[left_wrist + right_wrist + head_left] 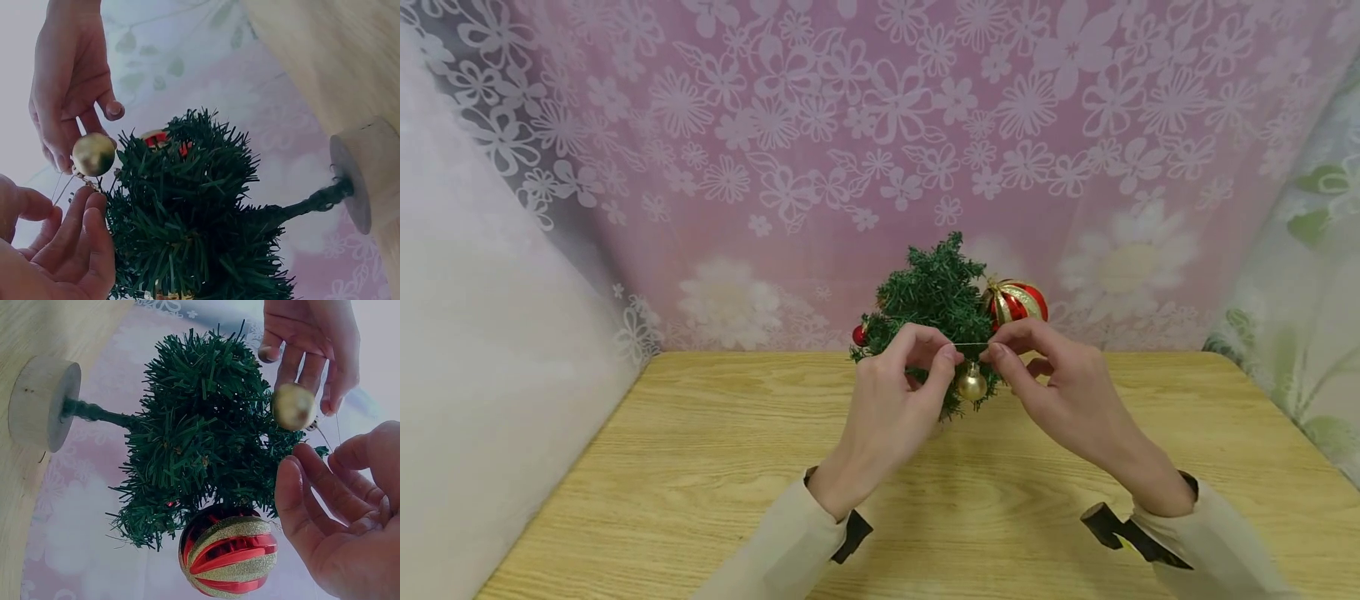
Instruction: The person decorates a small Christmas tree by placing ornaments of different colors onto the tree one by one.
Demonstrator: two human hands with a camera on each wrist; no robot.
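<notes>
A thin pale string (972,343) runs taut between my hands, with a small gold ball ornament (972,385) hanging below it. My left hand (898,396) pinches the string at its left end between thumb and index finger. At the other end, the thumb and forefinger of my right hand (1067,392) pinch it too. Both hands are in front of a small green artificial Christmas tree (936,292). In the right wrist view the gold ball (294,406) hangs beside the branches, its cap toward the string. Whether the string loops round a branch is hidden.
A large red and gold striped bauble (1018,302) hangs on the tree's right side, and a small red ball (859,335) on its left. The tree stands on a round wooden base (375,169) upon a wood-grain table (700,467). A pink flowered curtain (850,150) hangs behind.
</notes>
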